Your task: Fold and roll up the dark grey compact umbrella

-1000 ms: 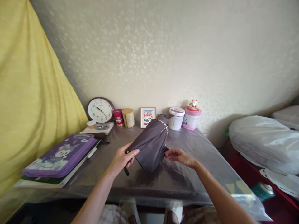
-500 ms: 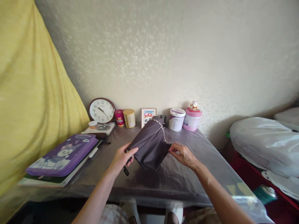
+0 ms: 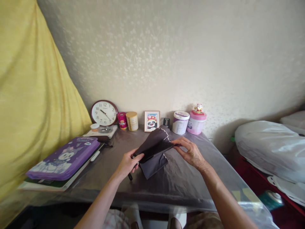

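A dark folding umbrella (image 3: 153, 144) with a pale patterned trim is held above the table, its canopy loosely gathered. My left hand (image 3: 128, 163) is closed around the handle end at the lower left, and a black strap or handle tip shows below the fingers. With thumb and fingertips, my right hand (image 3: 188, 151) pinches the canopy's edge at the right side. One fold of cloth hangs down under the umbrella, between the two hands. The shaft inside is hidden by the fabric.
A dark covered table (image 3: 190, 178) lies below. Along the wall stand a clock (image 3: 104, 113), two tins, a framed panda picture (image 3: 152, 121) and two tubs (image 3: 181, 122). A purple case (image 3: 64, 159) rests on books at left; white bags (image 3: 271, 146) are at right.
My right hand has risen slightly, lifting the canopy's edge. The umbrella's top has dipped, uncovering the panda picture, and a separate fold now hangs beneath. My left hand keeps its hold.
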Motion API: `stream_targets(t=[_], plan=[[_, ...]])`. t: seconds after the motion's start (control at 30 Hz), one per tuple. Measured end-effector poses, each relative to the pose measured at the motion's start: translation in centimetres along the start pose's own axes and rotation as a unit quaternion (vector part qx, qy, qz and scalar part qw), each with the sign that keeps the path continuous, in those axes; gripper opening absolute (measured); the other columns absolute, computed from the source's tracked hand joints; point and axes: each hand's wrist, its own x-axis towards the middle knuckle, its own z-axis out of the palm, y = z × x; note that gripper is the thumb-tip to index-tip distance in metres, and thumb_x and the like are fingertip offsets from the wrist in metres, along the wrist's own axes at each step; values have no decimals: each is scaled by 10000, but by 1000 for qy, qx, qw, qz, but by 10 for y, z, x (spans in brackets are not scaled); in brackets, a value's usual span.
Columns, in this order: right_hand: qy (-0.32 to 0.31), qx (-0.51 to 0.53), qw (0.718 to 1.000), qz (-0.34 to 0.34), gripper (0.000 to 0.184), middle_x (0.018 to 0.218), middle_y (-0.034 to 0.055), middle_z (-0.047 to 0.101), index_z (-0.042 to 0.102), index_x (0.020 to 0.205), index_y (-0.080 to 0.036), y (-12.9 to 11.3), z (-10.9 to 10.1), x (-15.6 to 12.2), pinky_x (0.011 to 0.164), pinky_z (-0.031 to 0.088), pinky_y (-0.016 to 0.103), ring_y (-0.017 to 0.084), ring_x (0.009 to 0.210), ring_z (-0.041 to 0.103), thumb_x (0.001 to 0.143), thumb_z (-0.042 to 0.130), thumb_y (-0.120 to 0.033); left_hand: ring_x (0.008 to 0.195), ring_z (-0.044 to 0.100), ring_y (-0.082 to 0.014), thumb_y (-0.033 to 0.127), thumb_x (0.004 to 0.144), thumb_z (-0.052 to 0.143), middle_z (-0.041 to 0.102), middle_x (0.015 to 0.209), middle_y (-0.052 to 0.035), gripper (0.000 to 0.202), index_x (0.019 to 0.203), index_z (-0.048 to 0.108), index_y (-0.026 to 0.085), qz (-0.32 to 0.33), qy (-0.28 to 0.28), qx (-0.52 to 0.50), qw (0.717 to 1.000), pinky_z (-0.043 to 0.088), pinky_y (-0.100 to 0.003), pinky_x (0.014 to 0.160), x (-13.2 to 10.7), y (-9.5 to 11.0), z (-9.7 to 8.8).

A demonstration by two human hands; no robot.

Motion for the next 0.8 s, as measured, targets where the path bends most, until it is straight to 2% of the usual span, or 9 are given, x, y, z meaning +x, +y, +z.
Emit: stream_targets(t=[0.17, 0.33, 0.5, 0.6, 0.7, 0.8], plan=[[33, -41, 998, -33, 153, 904, 50, 589, 609, 923, -225, -4, 4, 11, 744, 469, 270, 151, 835, 580, 847, 475, -237, 304, 357, -60, 440, 764, 503, 439, 401, 73, 521, 1189, 516, 139, 10, -52, 19, 998, 281, -138, 283, -4, -2, 10], [29, -38, 998, -35, 162, 899, 43, 605, 577, 938, -221, -5, 16, 21, 759, 455, 257, 146, 852, 572, 867, 434, -198, 345, 419, -78, 454, 806, 430, 456, 456, 68, 570, 1301, 382, 176, 15, -89, 8, 996, 309, -139, 291, -11, 0, 19], [29, -56, 998, -9, 161, 876, 36, 606, 579, 919, -220, 2, 30, 28, 758, 446, 259, 144, 834, 569, 868, 427, -205, 392, 489, -120, 508, 839, 322, 479, 483, 37, 589, 1328, 341, 180, -2, -77, 10, 997, 328, -164, 303, -20, 10, 23], [16, -74, 997, 15, 169, 877, 37, 607, 589, 909, -224, 6, 36, 29, 759, 444, 265, 150, 839, 566, 866, 426, -221, 391, 478, -129, 529, 838, 306, 478, 468, 29, 618, 1332, 339, 160, 4, -72, 13, 997, 348, -182, 319, -25, 14, 24], [-1, -94, 995, 34, 181, 883, 42, 608, 596, 905, -224, 9, 41, 31, 763, 440, 269, 154, 845, 563, 867, 420, -227, 392, 442, -111, 521, 813, 389, 492, 508, 32, 624, 1334, 333, 182, 19, -80, 6, 997, 363, -183, 342, -28, 17, 26], [-25, -108, 993, 42, 177, 884, 44, 603, 602, 893, -219, 9, 46, 31, 763, 436, 266, 154, 846, 565, 862, 427, -216, 425, 428, -93, 470, 775, 499, 481, 559, 37, 660, 1346, 309, 200, 24, -65, -3, 998, 389, -178, 388, -29, 19, 27]])
